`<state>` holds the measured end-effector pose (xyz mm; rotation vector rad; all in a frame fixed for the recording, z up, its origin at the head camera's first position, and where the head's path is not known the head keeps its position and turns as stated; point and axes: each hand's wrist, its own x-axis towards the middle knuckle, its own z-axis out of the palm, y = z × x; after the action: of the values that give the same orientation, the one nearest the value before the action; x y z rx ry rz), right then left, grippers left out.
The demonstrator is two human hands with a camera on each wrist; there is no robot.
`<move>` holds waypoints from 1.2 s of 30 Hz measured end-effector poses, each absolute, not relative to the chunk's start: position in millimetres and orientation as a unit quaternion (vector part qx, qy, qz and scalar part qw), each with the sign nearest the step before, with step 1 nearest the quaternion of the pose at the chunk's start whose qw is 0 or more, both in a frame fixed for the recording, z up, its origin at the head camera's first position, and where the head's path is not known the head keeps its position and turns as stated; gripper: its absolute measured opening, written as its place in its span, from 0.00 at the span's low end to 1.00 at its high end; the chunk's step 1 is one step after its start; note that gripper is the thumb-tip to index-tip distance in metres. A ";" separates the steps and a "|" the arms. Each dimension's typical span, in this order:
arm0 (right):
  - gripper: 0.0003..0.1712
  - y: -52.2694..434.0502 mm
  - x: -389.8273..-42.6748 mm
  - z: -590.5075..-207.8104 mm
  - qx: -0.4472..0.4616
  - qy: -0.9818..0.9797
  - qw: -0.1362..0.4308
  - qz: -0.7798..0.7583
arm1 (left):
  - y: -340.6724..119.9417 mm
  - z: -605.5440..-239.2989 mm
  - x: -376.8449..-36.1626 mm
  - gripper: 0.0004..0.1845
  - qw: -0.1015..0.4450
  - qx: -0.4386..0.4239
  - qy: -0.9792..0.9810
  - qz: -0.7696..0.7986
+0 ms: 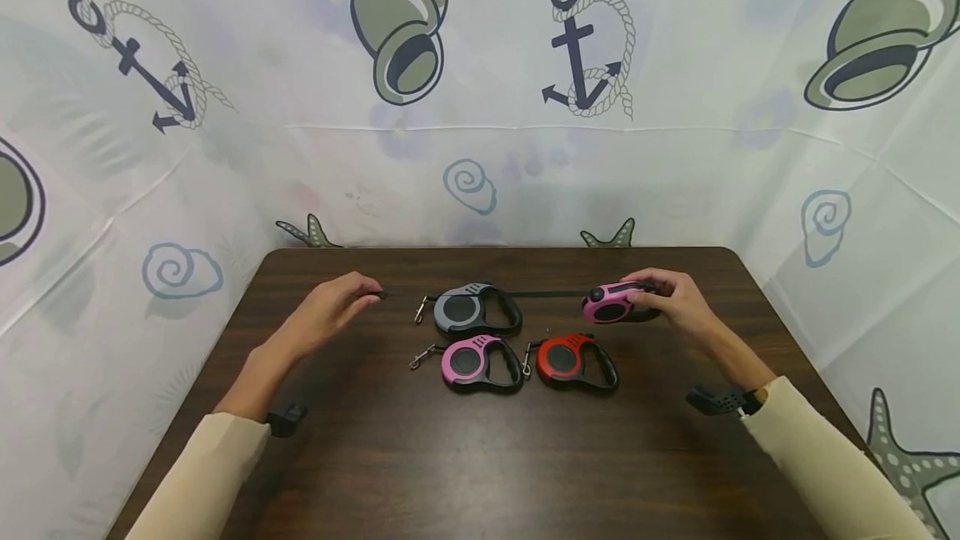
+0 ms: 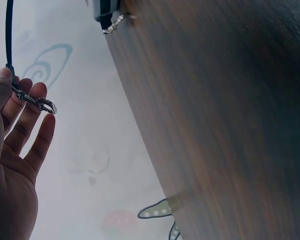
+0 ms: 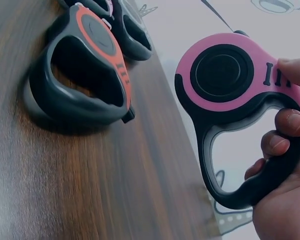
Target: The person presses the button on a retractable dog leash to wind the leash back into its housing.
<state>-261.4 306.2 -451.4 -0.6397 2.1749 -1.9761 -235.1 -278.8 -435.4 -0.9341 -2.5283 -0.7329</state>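
Observation:
My right hand point(image 1: 671, 298) grips the black handle of a pink retractable dog leash point(image 3: 189, 59), its fingers curled through the handle loop. A dark strap point(image 1: 549, 294) stretches from this leash across to the left. At the strap's other end my left hand point(image 1: 333, 307) pinches it between thumb and fingers, just above the metal clip point(image 2: 37, 102). Between the hands lie a grey retractable leash point(image 1: 453, 308), a second pink one point(image 1: 457, 363) and a red one point(image 1: 557, 357). Small metal clips stick out from these three on their left sides.
The dark wooden table point(image 1: 480, 465) spans the space under both arms. Behind it hangs a white cloth point(image 1: 495, 190) printed with anchors, shells and starfish. Each wrist wears a black strap-on device, one at the left wrist point(image 1: 287, 420) and one at the right.

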 end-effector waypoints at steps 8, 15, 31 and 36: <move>0.15 296.9 -258.3 -449.6 -0.206 0.719 0.070 -0.660 | -269.5 -436.1 -234.5 0.09 0.158 -0.328 -0.894 -0.263; 0.15 290.9 -257.3 -447.6 -0.209 0.733 0.063 -0.644 | -262.4 -435.2 -236.9 0.09 0.163 -0.338 -0.888 -0.267; 0.16 271.5 -253.7 -446.0 -0.228 0.732 0.066 -0.638 | -244.4 -436.0 -236.3 0.09 0.146 -0.353 -0.880 -0.282; 0.16 266.7 -253.0 -445.6 -0.231 0.734 0.064 -0.635 | -235.6 -434.1 -237.0 0.09 0.144 -0.370 -0.869 -0.295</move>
<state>-253.0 266.7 -445.6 -0.6984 2.2170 -1.9181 -237.0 -235.6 -434.1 -1.0674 -2.5057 -0.8501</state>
